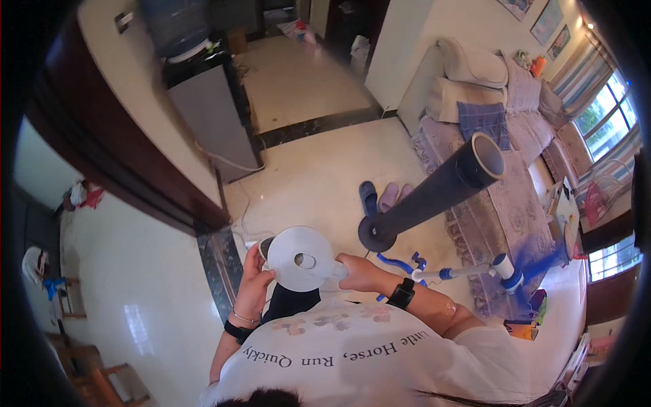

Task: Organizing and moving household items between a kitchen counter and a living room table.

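In front of my body, both hands hold a pale disc-like object with a small oval opening near its middle; it may be a wound roll. My left hand grips its left edge, thumb on the face, where a small dark round part shows. On the other side, my right hand pinches a pale tab at the disc's edge. The underside of the disc is hidden. Beyond my right hand, a tall dark hollow cylinder with a round base stands on the floor.
A pedestal fan with blue blades stands to the right. Slippers lie near a covered sofa. A water dispenser stands ahead left, its cable hanging towards the floor. A dark door frame and wooden chairs are at left.
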The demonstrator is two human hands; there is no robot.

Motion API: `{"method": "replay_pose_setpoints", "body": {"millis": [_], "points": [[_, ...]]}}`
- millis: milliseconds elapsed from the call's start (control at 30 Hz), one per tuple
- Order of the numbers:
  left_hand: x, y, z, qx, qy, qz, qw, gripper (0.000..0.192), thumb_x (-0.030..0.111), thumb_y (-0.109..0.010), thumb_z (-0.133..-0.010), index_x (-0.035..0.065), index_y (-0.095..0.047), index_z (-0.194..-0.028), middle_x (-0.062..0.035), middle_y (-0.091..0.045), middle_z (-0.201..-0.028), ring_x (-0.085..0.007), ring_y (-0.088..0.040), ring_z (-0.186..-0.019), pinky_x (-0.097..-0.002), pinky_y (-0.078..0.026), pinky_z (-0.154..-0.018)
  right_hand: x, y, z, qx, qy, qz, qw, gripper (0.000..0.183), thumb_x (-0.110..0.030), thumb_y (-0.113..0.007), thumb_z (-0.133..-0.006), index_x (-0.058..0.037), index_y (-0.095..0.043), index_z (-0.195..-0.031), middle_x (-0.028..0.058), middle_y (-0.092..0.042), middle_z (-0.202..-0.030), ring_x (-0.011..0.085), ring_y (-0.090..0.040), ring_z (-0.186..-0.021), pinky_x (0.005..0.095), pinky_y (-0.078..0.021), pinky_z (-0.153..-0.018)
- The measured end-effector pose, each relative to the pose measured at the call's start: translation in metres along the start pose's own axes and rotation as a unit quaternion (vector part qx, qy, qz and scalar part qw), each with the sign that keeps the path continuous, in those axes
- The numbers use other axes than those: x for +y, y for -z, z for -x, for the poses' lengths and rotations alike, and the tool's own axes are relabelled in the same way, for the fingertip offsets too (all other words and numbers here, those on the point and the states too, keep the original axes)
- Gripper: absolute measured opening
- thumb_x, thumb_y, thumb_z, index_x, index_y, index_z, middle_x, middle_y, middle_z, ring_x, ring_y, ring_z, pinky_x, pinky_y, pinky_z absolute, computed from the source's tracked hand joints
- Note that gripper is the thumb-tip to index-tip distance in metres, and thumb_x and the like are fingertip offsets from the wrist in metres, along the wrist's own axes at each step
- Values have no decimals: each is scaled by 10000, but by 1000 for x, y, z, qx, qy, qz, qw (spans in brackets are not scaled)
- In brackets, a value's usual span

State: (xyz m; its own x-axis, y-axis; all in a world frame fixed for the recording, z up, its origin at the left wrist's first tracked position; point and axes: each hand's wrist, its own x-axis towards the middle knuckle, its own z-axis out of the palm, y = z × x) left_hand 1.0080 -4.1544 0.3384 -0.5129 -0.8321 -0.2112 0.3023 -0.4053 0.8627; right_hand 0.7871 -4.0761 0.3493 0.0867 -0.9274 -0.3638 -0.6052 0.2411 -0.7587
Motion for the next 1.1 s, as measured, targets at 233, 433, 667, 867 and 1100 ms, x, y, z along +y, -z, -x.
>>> {"method": "replay_pose_setpoints", "body": {"millis": [233, 433, 667, 867, 1100], "points": [[5, 18, -171, -84, 12, -6, 996, 633, -79, -424, -637, 62, -174, -1201, -82, -310, -1160, -184, -265, -1099, -276, -276, -863, 16, 73, -109, -14, -79, -37, 996, 431, -146, -560, -585, 26, -411, -951, 180, -514, -788, 243, -512, -739, 293, -397, -646], [58, 5, -298, -122, 42, -35, 991, 600, -54, -421, -663, 84, -185, -1197, -70, -290, -1177, -177, -274, -1096, -292, -272, -874, -11, 159, -185, 5, -135, -53, 989, 460, -126, -566, -592, 36, -397, -988, 200, -503, -849, 236, -501, -801, 283, -387, -688], [93, -42, -436, -201, 54, -39, 977, 590, -18, -469, -667, 97, -220, -1190, -61, -306, -1159, -172, -298, -1065, -280, -284, -855, 9, 250, -249, 115, -125, -54, 984, 402, -72, -530, -587, 12, -414, -962, 162, -502, -824, 238, -492, -780, 296, -382, -678], [103, -70, -520, -187, 38, -18, 982, 573, -21, -467, -668, 74, -236, -1183, -62, -312, -1152, -168, -279, -1081, -282, -276, -869, 45, 322, -311, 87, -98, -82, 988, 391, -96, -558, -563, -1, -445, -925, 163, -512, -869, 262, -489, -831, 297, -373, -718], [126, -72, -629, -72, 17, -27, 997, 538, -22, -439, -691, 116, -253, -1176, -38, -325, -1142, -152, -306, -1058, -285, -308, -835, 53, 430, -437, -2, -26, -50, 998, 439, -68, -557, -549, -7, -428, -964, 129, -513, -845, 224, -487, -812, 274, -378, -715]]}}
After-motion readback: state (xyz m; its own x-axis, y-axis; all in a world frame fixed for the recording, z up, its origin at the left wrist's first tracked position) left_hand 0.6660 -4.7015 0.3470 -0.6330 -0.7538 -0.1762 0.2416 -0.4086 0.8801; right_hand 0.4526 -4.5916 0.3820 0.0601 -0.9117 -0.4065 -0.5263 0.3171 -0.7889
